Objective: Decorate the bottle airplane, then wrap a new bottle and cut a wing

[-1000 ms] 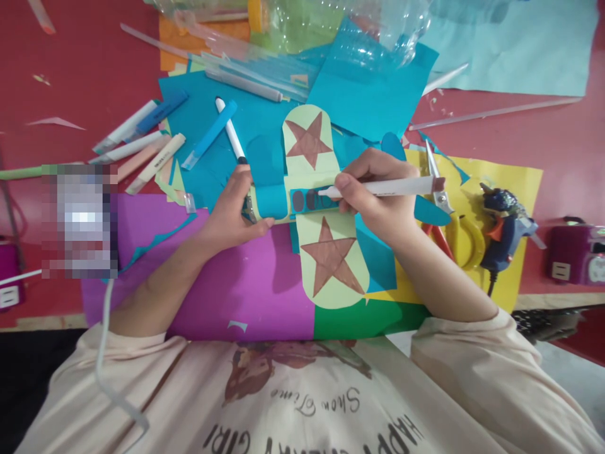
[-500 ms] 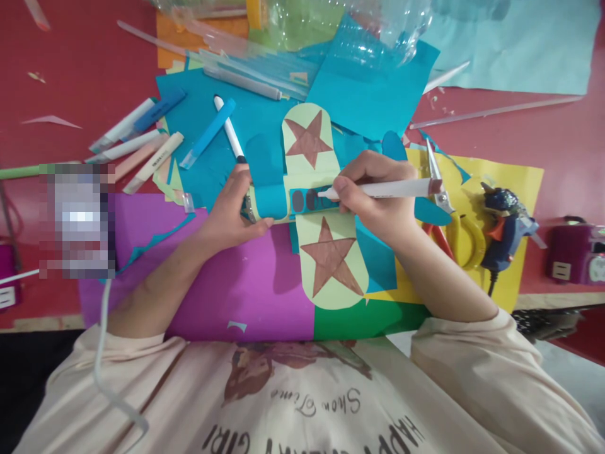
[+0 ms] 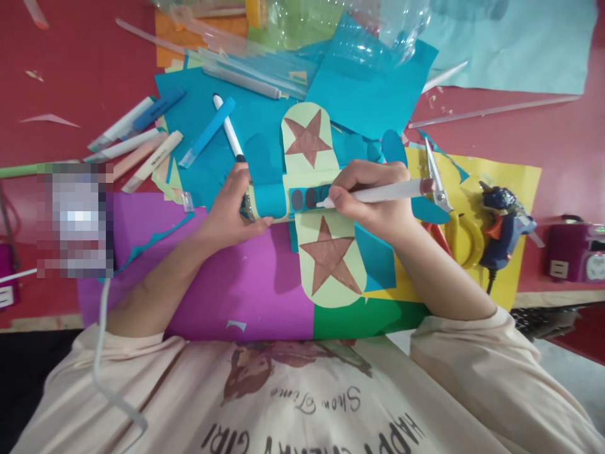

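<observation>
A paper airplane model (image 3: pixel 269 200) with a blue and pale-green body lies in front of me. Its two pale-green wings (image 3: pixel 306 280) each carry a brown star. Dark ovals run along a blue strip (image 3: pixel 304 199) on the body. Around the nose end, my left hand (image 3: pixel 236 205) is closed, thumb on the near side and fingers on the far side. My right hand (image 3: pixel 373 198) pinches a white marker (image 3: pixel 394 191), its tip at the dark ovals. The hand hides part of the strip and the tail end. Blue paper tail pieces (image 3: pixel 428 210) show beyond it.
Several markers (image 3: pixel 151 161) lie at the left, near a blurred-out device (image 3: pixel 75 221) with a white cable. Scissors (image 3: pixel 458 236) and a glue gun (image 3: pixel 503 233) rest on yellow paper at the right. A clear plastic bottle (image 3: pixel 350 28) and glue sticks (image 3: pixel 246 81) lie at the back.
The marker tip has moved slightly down and left, toward the near edge of the middle dark oval. My right hand has shifted slightly left. My left hand keeps its hold on the model.
</observation>
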